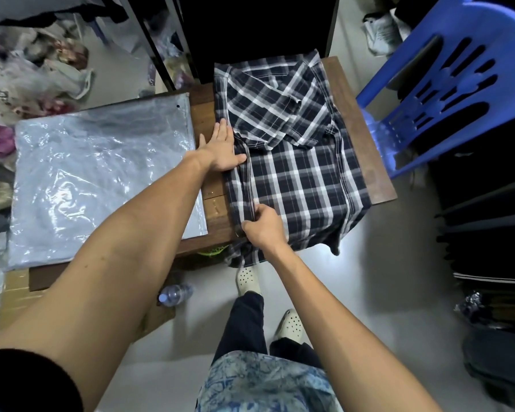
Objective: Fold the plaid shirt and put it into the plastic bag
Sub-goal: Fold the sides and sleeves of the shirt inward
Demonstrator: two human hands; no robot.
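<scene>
A dark wooden bench [344, 120] carries a navy-and-white plaid cotton shirt [298, 173] across its right half, hem hanging over the near edge, beside a clear rectangular plastic bag [101, 173] lying flat over the left edge. The left hand [222, 150] presses flat-fingered on the shirt's folded left side; the right hand [262, 226] pinches that fold near the hem. Folding looks midway; the right side likely comes next.
</scene>
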